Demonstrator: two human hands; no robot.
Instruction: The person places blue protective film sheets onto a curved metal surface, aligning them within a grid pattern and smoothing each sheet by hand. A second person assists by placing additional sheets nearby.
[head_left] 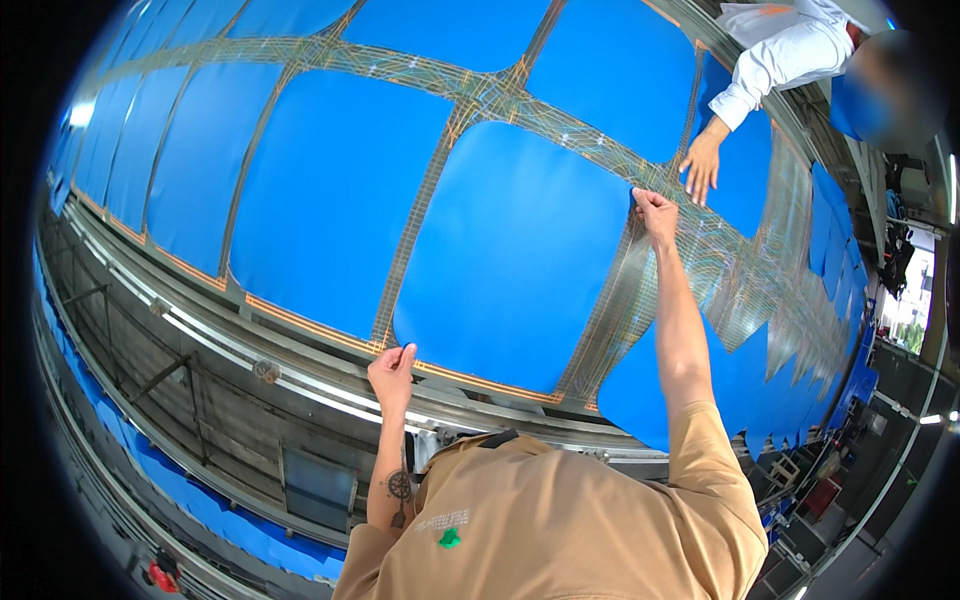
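Observation:
A blue sheet (pixel 515 260) with rounded corners lies flat in front of me on a long table (pixel 400 250) marked with orange and yellow lines. My right hand (pixel 657 216) is stretched out to the sheet's far right corner, its thumb and fingers pinched on the edge there. At the near left corner, my left hand (pixel 391 378) is closed with the thumb against the fingers and grips the edge of the same sheet. Just beyond my right hand, a co-worker's hand (pixel 702 162) rests with spread fingers at the edge of another blue sheet (pixel 738 170).
More blue sheets (pixel 335 190) lie in rows to the left and far side. Metal rails (pixel 300 385) run along the table's near edge. At the right, blue pieces (pixel 650 380) with jagged outlines lie beside a shiny strip. A person in a white sleeve (pixel 775 70) leans in.

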